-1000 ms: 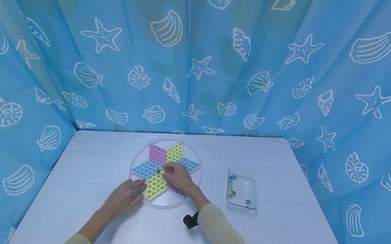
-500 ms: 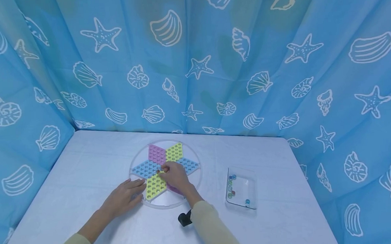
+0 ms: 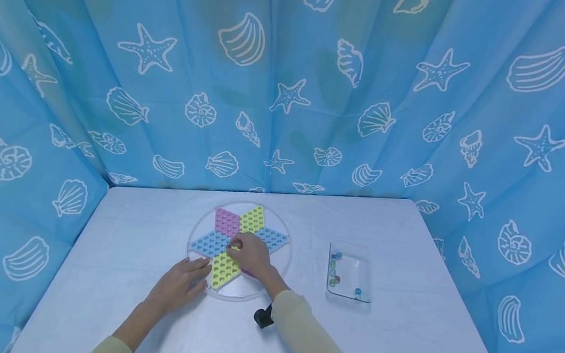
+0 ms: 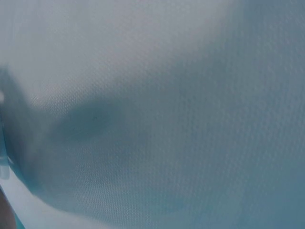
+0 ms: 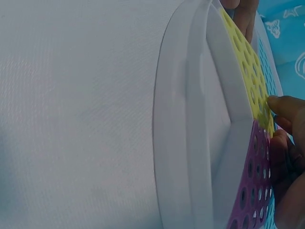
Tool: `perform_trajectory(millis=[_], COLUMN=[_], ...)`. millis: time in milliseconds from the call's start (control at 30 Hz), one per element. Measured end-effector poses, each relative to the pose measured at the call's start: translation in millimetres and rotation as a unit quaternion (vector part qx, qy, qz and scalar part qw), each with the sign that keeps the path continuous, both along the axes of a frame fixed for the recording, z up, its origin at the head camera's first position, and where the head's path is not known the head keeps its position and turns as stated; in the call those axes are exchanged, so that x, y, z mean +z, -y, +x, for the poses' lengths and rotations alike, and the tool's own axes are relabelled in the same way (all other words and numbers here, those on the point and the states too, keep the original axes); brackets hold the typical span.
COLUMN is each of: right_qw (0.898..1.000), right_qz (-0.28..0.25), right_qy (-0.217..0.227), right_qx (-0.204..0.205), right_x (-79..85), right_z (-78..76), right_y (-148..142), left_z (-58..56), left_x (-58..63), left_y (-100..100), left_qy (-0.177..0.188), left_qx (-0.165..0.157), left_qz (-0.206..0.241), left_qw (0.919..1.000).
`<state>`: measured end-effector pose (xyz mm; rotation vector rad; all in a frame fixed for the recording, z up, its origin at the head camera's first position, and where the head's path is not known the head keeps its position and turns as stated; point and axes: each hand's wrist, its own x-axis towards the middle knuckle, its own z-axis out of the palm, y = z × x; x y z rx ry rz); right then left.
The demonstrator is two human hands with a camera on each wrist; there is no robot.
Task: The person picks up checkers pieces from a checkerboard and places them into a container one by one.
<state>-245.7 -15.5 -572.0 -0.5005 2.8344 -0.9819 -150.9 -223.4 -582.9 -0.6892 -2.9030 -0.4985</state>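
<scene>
A round Chinese checkers board (image 3: 241,297) with a pink, yellow and blue star of holes lies on the white table. My right hand (image 3: 254,255) is over its centre, fingers bent, and pinches a small reddish-brown marble (image 3: 228,247) at the fingertips, which partly hide it. In the right wrist view, the thumb (image 5: 286,106) and bent fingers are at the border of the yellow and purple holes; no marble shows there. My left hand (image 3: 178,287) rests at the board's lower-left rim with its fingers extended. The left wrist view shows only blurred cloth.
Right of the board stands a clear rectangular tray (image 3: 362,268) with several blue and green marbles and a reddish one (image 3: 337,279). The white table (image 3: 404,308) is bounded at the back and sides by a blue curtain (image 3: 290,144) with shell prints.
My right hand has shifted slightly left across the board's centre, and its fingertips have reached the reddish-brown marble. The left hand has stayed at the rim.
</scene>
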Motion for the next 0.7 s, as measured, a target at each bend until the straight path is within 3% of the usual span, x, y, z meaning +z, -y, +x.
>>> perform_trajectory(millis=[267, 700], right_qw=[0.999, 0.989], right_qz=[-0.031, -0.133], right_qy=[0.025, 0.06], right_qx=[-0.021, -0.019], right_x=[-0.6, -1.2], right_z=[1.9, 6.2], right_y=[-0.6, -11.1], left_z=[-0.7, -0.3], left_x=[-0.2, 1.2], left_y=[0.0, -0.3], left_qy=[-0.016, 0.003], left_qx=[0.001, 0.001], left_qz=[-0.003, -0.011], left_qw=[0.9999, 0.9999])
